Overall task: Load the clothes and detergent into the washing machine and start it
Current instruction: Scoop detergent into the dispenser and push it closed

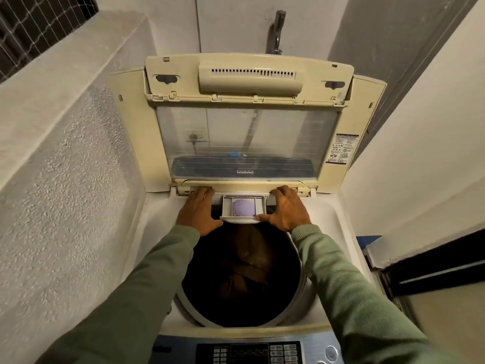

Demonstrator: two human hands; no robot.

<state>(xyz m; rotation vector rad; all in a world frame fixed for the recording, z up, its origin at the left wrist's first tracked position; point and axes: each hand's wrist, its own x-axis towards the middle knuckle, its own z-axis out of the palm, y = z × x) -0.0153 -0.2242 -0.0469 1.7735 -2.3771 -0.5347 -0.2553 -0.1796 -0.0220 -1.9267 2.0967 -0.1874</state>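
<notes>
At the back rim of the top-loader, both hands flank the pulled-out detergent drawer, purple detergent powder heaped inside. The left hand lies flat alongside, fingers straight and together; the right hand has its fingers spread, thumb on the drawer's front lip. Dark clothes sit in the drum below. Push unevenly and the drawer could skew and jam, or jolt powder over its wall.

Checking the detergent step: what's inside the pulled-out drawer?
The drawer holds a heap of lilac powder in its open compartment. Its rear end runs into the slot below the lid, so whatever lies there is hidden.
</notes>
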